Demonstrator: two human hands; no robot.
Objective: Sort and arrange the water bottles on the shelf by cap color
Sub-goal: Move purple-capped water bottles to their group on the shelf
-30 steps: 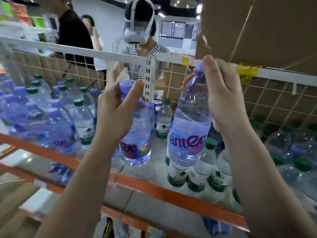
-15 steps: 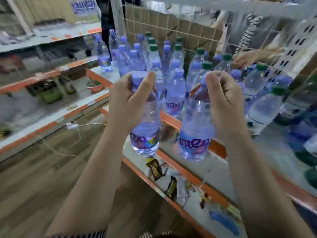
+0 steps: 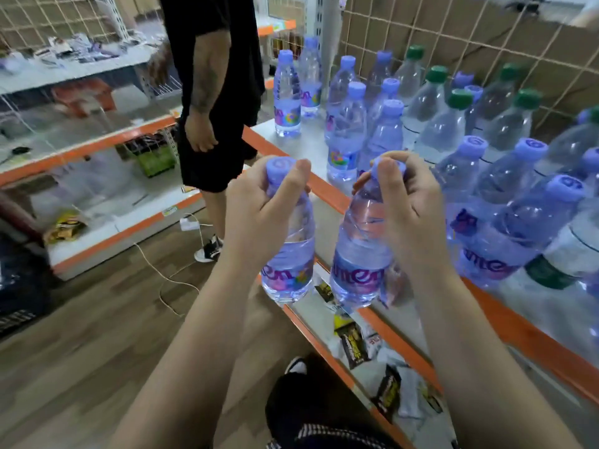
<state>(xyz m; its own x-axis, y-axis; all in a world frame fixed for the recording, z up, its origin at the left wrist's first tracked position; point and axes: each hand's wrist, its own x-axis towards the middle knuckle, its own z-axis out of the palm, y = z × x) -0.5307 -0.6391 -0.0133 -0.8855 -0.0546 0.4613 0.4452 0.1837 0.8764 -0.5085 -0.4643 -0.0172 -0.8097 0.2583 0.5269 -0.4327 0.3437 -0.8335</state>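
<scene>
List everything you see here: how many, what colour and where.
purple-capped bottles: over ten, clear bluish, standing across the shelf
green-capped bottles: at least five, clear, back of shelf by the mesh
left-held bottle: one, purple cap, off the shelf's front edge
right-held bottle: one, purple cap, beside it
shelf: one, grey with orange edge, right
wire mesh: one, white, behind the bottles
snack packets: several, black and yellow, lower shelf
cable: one, white, on wooden floor
bystander: one, black clothes, left of shelf
left hand: grips its bottle's neck
right hand: grips its bottle's neck
</scene>
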